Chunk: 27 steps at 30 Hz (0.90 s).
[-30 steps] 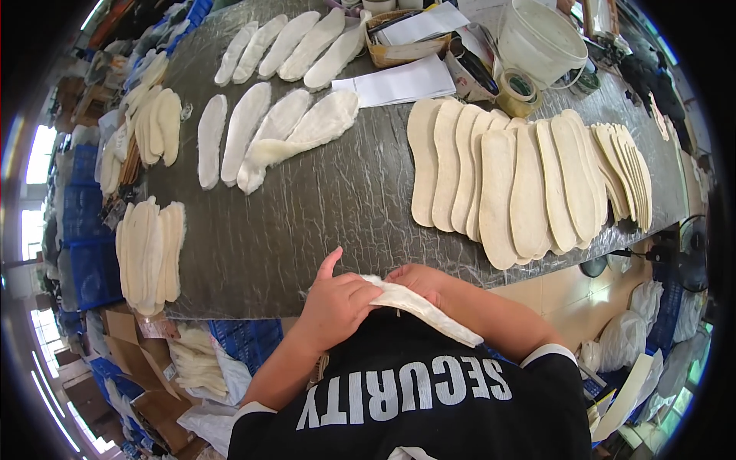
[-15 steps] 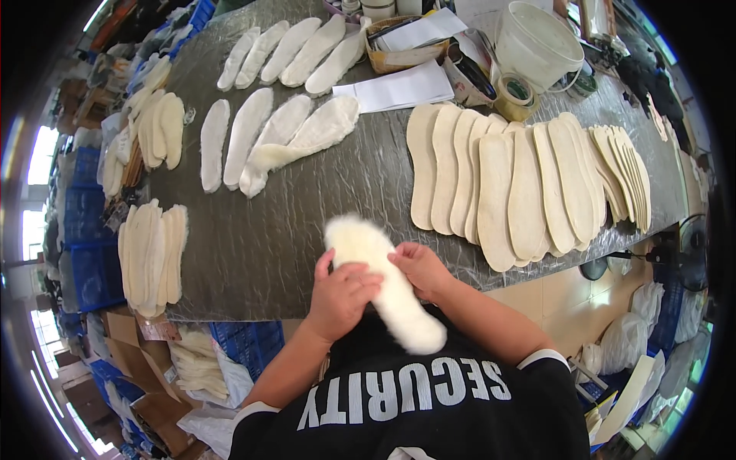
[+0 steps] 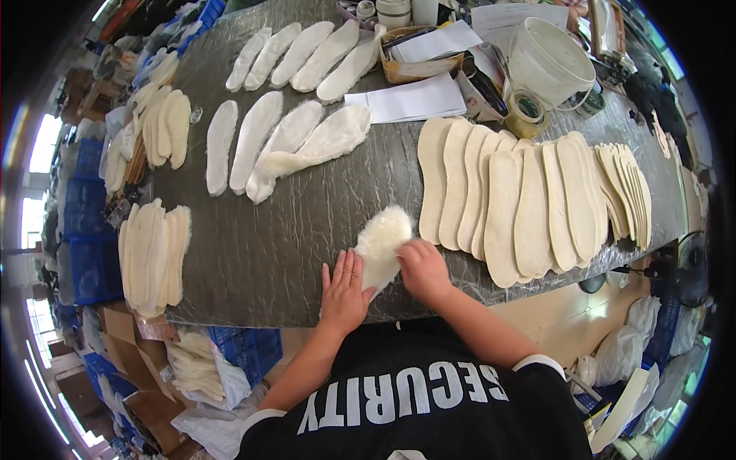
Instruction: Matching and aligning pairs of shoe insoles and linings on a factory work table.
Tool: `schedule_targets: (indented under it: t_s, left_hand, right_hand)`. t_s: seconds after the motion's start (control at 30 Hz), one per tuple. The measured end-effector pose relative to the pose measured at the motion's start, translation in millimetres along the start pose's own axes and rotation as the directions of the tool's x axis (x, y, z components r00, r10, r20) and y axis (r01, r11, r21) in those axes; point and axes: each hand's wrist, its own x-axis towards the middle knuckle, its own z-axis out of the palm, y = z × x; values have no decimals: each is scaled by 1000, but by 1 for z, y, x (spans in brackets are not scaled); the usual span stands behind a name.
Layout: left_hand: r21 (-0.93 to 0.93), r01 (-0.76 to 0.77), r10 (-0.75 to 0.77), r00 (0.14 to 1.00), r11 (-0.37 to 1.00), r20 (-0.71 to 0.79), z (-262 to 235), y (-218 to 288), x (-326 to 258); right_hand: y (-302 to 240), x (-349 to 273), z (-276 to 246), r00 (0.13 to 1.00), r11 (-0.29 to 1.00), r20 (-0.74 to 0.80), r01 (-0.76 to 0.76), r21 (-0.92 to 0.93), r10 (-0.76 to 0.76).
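Crates of blue plastic [image 3: 86,192] are stacked on the left side of the room, and nearer there is an opened cardboard box [image 3: 130,345]. The dark table [image 3: 230,253] has a wrinkled, shiny surface; to its right one sees tiled floor [image 3: 560,310] and white plastic bags [image 3: 621,345]. On the table, at left, lie cream insoles [image 3: 156,257], then two rows of white insoles [image 3: 257,142]. Near the front edge, in the middle, is one fluffy insole [image 3: 383,238]. The left hand [image 3: 345,295] is flat, fingers stretched, touching its left edge. The right hand [image 3: 423,270] has bent fingers at its right edge; whether they pinch it, I cannot tell. Just to the right, overlapping beige insoles [image 3: 533,211] occupy the space; behind them stand a tape roll [image 3: 525,126] and a whitish bucket [image 3: 548,61].
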Motion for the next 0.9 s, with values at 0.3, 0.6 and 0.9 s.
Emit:
schedule_targets:
  t_s: [0.3,0.6,0.9]
  left_hand:
    - [9,37,-37,994,999,104,1,1,-1]
    - [-126,104,-103,995,987,16,5,-3,-2]
    - [-184,394,-391,919,901,55,-23,-17,-35]
  right_hand:
    - [-20,65,41,955,899,295,164,-406,-41]
    - [-2,65,39,971,955,237,74,-288,-4]
    - [-33,52,34,964,915,259,156,-373,-58]
